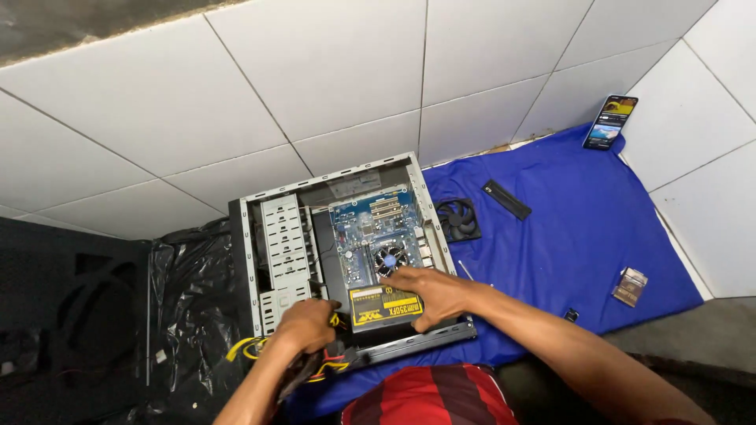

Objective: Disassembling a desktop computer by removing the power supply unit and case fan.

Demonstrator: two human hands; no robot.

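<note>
An open desktop computer case point(258, 260) lies on its side on a blue cloth point(575, 228), showing a blue motherboard point(366, 228) with a round cooler fan point(389, 257). A black power supply with a yellow label point(383, 307) sits at the case's near end. My right hand point(433, 295) rests on top of the power supply, fingers reaching toward the cooler fan. My left hand point(307, 325) is closed around a bundle of yellow, red and black cables point(250, 347) at the case's near left corner.
A loose black case fan point(459, 219), a black strip point(506, 199), a screwdriver point(466, 271) and a small packet point(631, 286) lie on the cloth. A phone point(610, 122) leans against the white tiled wall. Black plastic sheeting point(189, 299) lies to the left.
</note>
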